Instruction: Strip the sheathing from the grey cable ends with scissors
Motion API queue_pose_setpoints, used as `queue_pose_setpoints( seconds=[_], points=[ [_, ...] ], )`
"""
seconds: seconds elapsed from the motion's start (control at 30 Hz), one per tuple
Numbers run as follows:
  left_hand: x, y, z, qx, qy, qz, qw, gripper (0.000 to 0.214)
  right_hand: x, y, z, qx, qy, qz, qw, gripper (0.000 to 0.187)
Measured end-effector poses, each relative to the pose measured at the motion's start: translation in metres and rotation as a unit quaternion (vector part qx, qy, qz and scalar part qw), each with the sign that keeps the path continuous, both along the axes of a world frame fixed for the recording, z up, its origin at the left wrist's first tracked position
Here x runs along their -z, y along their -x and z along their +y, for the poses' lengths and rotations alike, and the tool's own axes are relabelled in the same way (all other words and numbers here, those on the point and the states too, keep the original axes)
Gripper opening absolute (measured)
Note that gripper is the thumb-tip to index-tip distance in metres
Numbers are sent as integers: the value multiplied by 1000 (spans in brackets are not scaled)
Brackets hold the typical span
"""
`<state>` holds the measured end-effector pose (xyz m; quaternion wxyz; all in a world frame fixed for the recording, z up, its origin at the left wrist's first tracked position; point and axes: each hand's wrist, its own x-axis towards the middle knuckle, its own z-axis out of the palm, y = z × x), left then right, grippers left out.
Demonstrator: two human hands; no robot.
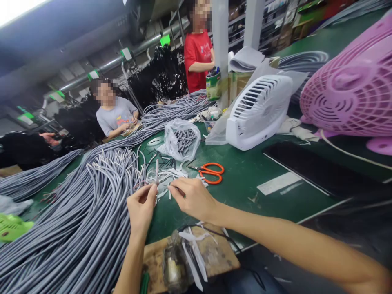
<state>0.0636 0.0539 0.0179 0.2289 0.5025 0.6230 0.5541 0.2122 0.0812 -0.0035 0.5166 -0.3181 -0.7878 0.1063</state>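
My left hand (141, 204) is closed, thumb and fingers pinching a pale cable end (157, 169) that points upward. Just to its right, my right hand (192, 198) has its fingertips pinched together; what they hold, if anything, is too small to make out. White strips and scraps (171, 174) lie on the table behind both hands. Orange-handled scissors (212, 172) rest beyond the right hand, their blades pointing left. A thick bundle of grey cables (82, 212) spreads along the left side, its stripped ends close to my left hand.
A plastic bag (183, 139) of short grey pieces stands behind the scraps. White fan (260, 110), pink fan (349, 85) and a dark flat panel (318, 167) occupy the right. A wooden board (214, 253) with a fixture lies in front. Two people (118, 116) are across the table.
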Motion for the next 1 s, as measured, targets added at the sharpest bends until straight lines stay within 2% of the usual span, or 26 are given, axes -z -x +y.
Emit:
queue_pose_setpoints(
  seconds=[0.23, 0.4, 0.43, 0.5, 0.57, 0.6, 0.63, 0.7, 0.8, 1.0],
  points=[
    [1, -6, -10, 4, -63, 97, 993, 18, -3, 2, 2, -14, -12, 21, 1000, 22],
    [4, -8, -12, 20, -123, 241, 962, 12, -4, 1, 1, -6, 0, 41, 999, 24],
    [5, -9, -10, 14, -128, 262, 956, 12, -3, 2, -2, -6, -20, 46, 999, 24],
    [8, -9, -6, 3, -119, 277, 954, 12, -1, 2, -11, -35, -109, 39, 993, 24],
    [11, -8, -1, 1, -91, 257, 962, 11, 0, 3, -19, -87, -217, 18, 972, 24],
    [12, -7, 0, 2, -82, 241, 967, 11, 0, 3, -21, -99, -245, 3, 964, 25],
    [12, -7, 1, 1, -82, 228, 970, 12, 0, 2, -22, -91, -248, -13, 964, 26],
    [10, -5, -1, -16, -107, 222, 969, 12, 0, 0, -18, -22, -197, -41, 979, 28],
    [4, -5, -8, -44, -160, 261, 951, 10, -3, -4, -8, 79, -136, -67, 985, 29],
    [-2, -10, -17, -46, -236, 370, 897, 6, -6, -6, -5, 92, -166, -54, 980, 30]
  ],
)
